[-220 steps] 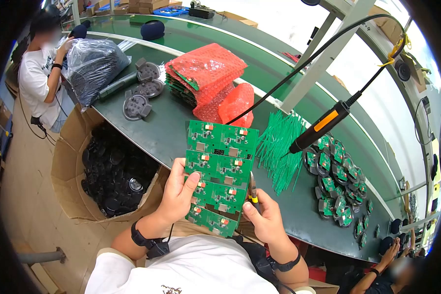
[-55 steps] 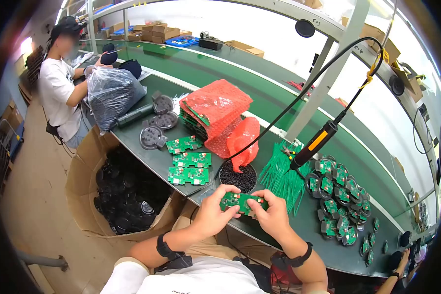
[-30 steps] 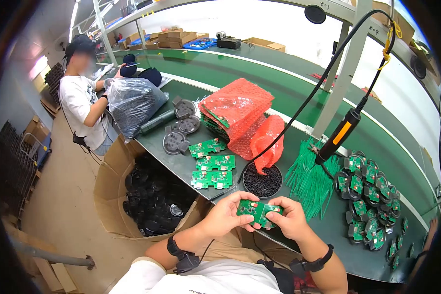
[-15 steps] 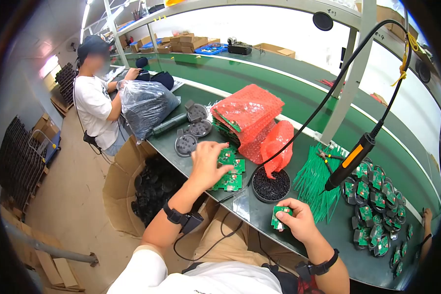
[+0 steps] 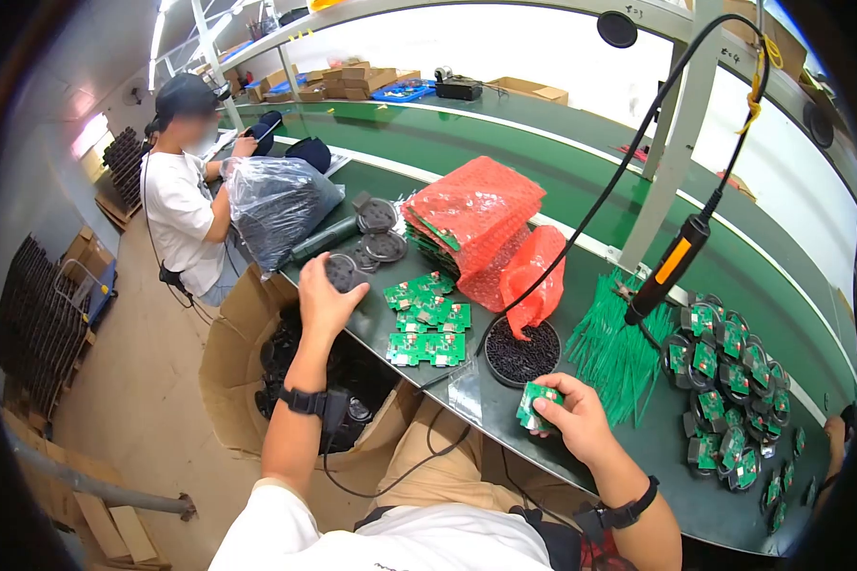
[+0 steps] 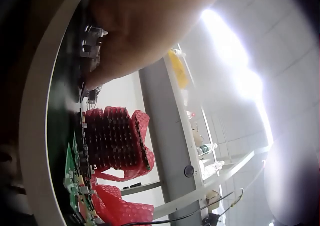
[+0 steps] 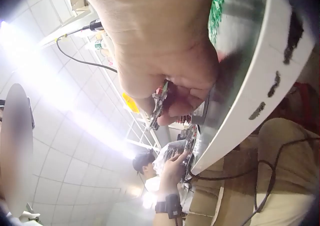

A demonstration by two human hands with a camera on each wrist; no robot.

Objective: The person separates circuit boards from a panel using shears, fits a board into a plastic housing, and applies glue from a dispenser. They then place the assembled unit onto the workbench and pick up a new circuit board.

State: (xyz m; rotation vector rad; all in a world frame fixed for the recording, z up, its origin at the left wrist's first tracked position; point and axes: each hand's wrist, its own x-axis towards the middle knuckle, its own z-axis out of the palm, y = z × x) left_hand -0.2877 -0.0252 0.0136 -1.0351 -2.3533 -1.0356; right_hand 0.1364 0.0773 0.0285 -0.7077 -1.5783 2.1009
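Note:
At the left side of the bench my left hand grips a round dark grey plastic housing, with thumb and fingers on opposite sides of its rim. Two similar housings lie just beyond it. My right hand pinches small green circuit boards between thumb and fingers above the bench's near edge. In the right wrist view the boards show edge-on, partly hidden by the fingers. Between my hands several green circuit boards lie in rows on the bench.
A dish of black screws stands beside red bubble wrap around stacked boards. An electric screwdriver hangs over green strands. Board-fitted housings fill the right. A carton stands below the bench; another person works at left.
Both hands held a board panel earlier; the right hand now holds boards alone. The left hand has moved left, past the laid-out boards, and taken hold of a round housing.

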